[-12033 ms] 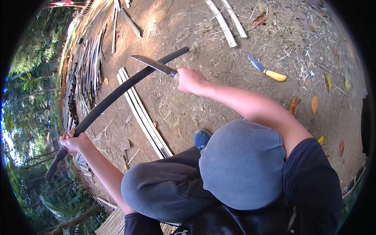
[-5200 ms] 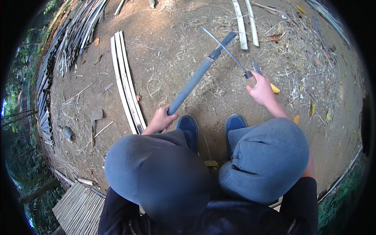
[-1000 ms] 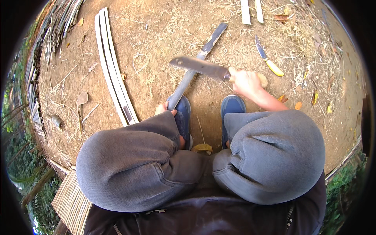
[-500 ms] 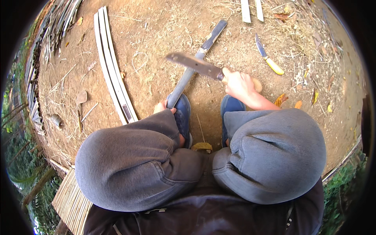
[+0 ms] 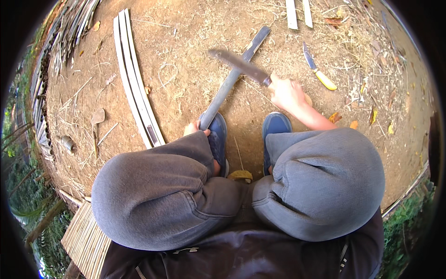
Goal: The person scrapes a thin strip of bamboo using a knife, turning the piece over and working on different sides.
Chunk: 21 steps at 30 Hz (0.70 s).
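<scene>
My right hand (image 5: 289, 95) is closed round the handle of a machete (image 5: 239, 64). Its dark, slightly blurred blade points to the far left and crosses over a grey bamboo strip (image 5: 221, 94); whether it touches the strip I cannot tell. The strip slants from beside my left shoe (image 5: 217, 132) away to the far right, with a patch near its far end scraped darker. At its near end my left hand (image 5: 191, 128) grips it, partly hidden behind my trouser knee.
Pale split bamboo strips (image 5: 132, 79) lie on the left, with two shorter ones (image 5: 291, 16) at the far right. A yellow-handled knife (image 5: 320, 72) rests right of the machete. Shavings and leaves litter the dirt. A rusty spoon-shaped tool (image 5: 97, 118) lies at the left.
My right hand and the machete have shifted a little away from me and to the right, toward the strip's far end. My left hand keeps its grip on the strip.
</scene>
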Tool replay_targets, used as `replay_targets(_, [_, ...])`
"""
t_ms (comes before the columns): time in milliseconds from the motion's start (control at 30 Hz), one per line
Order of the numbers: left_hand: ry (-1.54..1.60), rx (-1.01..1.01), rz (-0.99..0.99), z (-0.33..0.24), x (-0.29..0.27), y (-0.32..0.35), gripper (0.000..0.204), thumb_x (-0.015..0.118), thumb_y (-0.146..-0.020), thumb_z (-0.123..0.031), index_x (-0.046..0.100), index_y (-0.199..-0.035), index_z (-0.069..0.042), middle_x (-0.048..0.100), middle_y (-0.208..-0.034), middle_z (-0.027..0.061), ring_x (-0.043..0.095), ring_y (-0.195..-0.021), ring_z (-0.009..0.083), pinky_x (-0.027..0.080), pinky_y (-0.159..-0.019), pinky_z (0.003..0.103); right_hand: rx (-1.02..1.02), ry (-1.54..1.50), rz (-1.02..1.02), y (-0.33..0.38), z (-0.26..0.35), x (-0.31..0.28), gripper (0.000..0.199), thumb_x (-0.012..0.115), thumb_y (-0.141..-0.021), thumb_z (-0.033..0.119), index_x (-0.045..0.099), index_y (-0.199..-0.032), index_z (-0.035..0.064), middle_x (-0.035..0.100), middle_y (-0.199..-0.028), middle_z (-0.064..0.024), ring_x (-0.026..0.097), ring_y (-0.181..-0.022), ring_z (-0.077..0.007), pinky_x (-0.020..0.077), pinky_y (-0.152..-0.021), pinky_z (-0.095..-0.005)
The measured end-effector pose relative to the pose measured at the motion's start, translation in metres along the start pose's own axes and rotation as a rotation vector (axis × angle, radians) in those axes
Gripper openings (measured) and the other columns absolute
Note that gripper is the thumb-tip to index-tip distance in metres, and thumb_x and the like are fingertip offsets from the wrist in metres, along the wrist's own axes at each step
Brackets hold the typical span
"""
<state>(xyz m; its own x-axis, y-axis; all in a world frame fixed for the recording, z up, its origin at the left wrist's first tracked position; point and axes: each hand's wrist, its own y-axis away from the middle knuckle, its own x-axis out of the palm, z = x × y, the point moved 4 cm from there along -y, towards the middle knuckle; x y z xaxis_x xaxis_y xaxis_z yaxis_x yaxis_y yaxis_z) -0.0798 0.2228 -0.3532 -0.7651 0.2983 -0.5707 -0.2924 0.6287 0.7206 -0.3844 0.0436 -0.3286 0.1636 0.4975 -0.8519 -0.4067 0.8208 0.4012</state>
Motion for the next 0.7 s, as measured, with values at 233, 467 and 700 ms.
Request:
replay_targets(233, [0.005,0.050,0.075,0.018,0.013,-0.023,0.044,0.076,-0.081,-0.014,0.066,-0.123,-0.003,0.072,-0.095,0.0190,0.071,-0.095,0.0277,0.050,-0.087,0.039,-0.042,-0.019,-0.109,0.020,0.017,0.018,0.023,0.058,-0.085,0.007,0.052,-0.108,0.0068,0.067,-0.070,-0.0187,0.069,-0.060,-0.0362,0.0546,-0.051,-0.0480])
replay_targets(467, [0.235,-0.001,0.002,0.025,0.015,-0.015,0.043,0.075,-0.083,-0.013,0.066,-0.123,-0.003,0.072,-0.096,0.0192,0.071,-0.095,0.0277,0.050,-0.088,0.039,0.070,0.001,-0.057,-0.011,0.013,0.020,0.024,0.060,-0.084,0.008,0.053,-0.107,0.0077,0.066,-0.067,-0.0178,0.070,-0.062,-0.0364,0.0556,-0.055,-0.0487])
replay_targets(700, [0.318,-0.034,0.014,-0.019,0.000,0.019,0.042,0.074,-0.085,-0.011,0.065,-0.125,-0.002,0.072,-0.097,0.0179,0.069,-0.093,0.0255,0.050,-0.086,0.038,0.032,-0.013,-0.118,-0.013,-0.007,0.010,0.028,0.061,-0.082,0.008,0.052,-0.109,0.0072,0.068,-0.070,-0.0175,0.071,-0.066,-0.0373,0.0569,-0.060,-0.0498])
